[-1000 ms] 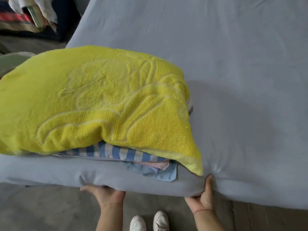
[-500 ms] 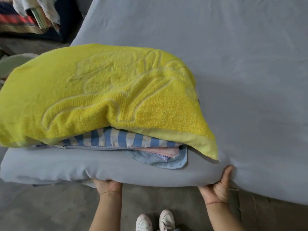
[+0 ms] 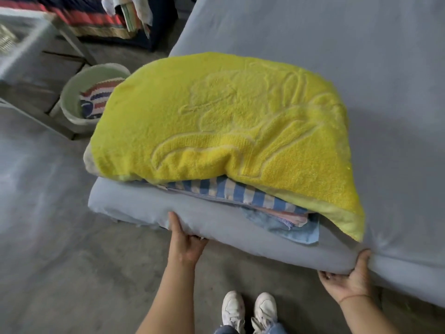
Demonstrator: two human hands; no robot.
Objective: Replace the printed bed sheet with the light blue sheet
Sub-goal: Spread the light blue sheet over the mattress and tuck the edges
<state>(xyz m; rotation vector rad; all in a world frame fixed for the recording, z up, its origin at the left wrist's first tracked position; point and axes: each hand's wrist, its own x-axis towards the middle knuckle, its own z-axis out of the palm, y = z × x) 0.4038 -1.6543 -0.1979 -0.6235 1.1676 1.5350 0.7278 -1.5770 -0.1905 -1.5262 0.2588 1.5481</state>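
The light blue sheet (image 3: 337,56) covers the whole mattress. Its near corner is raised off the floor. My left hand (image 3: 185,239) grips the sheet-covered mattress edge from below, thumb on the side. My right hand (image 3: 351,278) grips the same edge further right, fingers under it and thumb on the cloth. On the raised corner lies a pillow wrapped in a yellow towel (image 3: 228,121), with a blue-and-white striped cloth (image 3: 240,192) and folded pink and blue cloths (image 3: 296,225) beneath it. The printed sheet is out of sight.
A pale green bucket (image 3: 72,92) holding striped cloth stands on the concrete floor left of the bed. A striped bedding pile (image 3: 91,20) lies at the top left beside a blurred white frame (image 3: 26,44). My white shoes (image 3: 250,312) stand below the mattress edge.
The view has swung left, so the bucket and floor now show. Both hands have lifted the mattress corner higher, and my left thumb now lies on the side of the edge.
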